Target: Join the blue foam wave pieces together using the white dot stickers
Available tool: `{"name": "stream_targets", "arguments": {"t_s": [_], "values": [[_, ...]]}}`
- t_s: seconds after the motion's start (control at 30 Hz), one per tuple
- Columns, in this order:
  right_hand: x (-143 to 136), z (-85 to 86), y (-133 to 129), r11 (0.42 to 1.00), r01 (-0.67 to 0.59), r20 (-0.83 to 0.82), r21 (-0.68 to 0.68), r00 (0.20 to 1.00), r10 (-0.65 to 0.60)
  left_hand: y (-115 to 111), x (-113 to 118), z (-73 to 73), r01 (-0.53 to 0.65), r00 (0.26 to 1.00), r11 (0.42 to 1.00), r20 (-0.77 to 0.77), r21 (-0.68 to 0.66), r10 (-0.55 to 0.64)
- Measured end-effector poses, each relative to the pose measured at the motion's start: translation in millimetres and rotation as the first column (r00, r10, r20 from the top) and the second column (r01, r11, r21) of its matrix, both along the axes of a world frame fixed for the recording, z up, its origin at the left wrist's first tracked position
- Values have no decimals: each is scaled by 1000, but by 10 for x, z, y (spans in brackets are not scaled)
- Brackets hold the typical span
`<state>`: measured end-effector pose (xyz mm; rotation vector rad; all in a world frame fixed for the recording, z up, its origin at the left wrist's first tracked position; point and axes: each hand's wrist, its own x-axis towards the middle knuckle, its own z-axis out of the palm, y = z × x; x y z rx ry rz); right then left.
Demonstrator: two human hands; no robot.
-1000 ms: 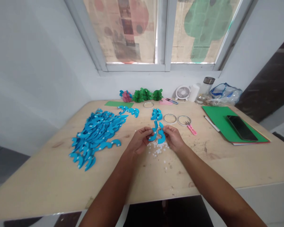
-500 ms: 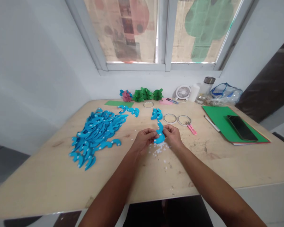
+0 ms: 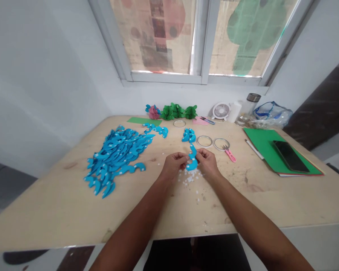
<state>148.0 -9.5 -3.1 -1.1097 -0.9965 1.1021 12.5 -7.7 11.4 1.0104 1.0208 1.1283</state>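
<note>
Between my hands is a curved blue paper cutout [image 3: 192, 161] with small white squares on it. My left hand [image 3: 174, 164] pinches its left side. On the opposite edge, my right hand [image 3: 206, 161] has its fingers closed on the same cutout. Just beyond lie a few similar blue pieces [image 3: 188, 134]. Small white paper bits [image 3: 190, 179] are scattered on the table under and in front of the cutout. A large heap of blue paper cutouts [image 3: 118, 150], also dotted with white squares, spreads to the left.
Rolls of tape [image 3: 204, 141] and pink-handled snips [image 3: 229, 153] lie right of the hands. A phone [image 3: 290, 156] rests on green sheets [image 3: 260, 136]. Along the wall stand green paper shapes [image 3: 176, 110], a small fan [image 3: 221, 111] and a bottle [image 3: 250, 105].
The camera view has shifted slightly. Both hands stay on the blue paper cutout, with only a small movement of the left fingers.
</note>
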Motion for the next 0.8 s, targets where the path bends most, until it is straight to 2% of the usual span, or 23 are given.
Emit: {"name": "stream_targets", "arguments": {"t_s": [0.23,0.8], "values": [[-3,48,-13,1000,9,9,8,1000,-9,8,8,-19,1,1000,1000,-10,-5,-1],[12,13,0,1000,6,23,15,1000,-7,21,14,-60,-1,1000,1000,-31,4,1]]}}
